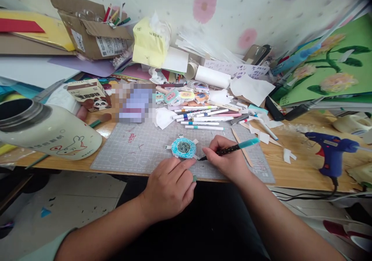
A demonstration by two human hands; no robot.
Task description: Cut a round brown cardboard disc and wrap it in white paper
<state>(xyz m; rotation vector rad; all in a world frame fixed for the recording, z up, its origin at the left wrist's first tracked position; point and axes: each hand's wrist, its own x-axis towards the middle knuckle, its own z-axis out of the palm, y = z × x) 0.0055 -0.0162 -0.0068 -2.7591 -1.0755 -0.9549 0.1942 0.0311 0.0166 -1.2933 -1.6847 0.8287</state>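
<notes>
In the head view, the left hand (171, 185) is half curled at the table's (314, 170) near edge, index finger stretched to the lower rim of a blue disc (183, 147); whether its folded fingers grip anything, I cannot tell. The disc lies toward the near edge of a grey cutting mat (139, 152). The right hand (228, 158) pinches a dark pen (228, 149), tip at the disc's lower-right tab. Markers (203, 118) lie along the mat's far edge.
</notes>
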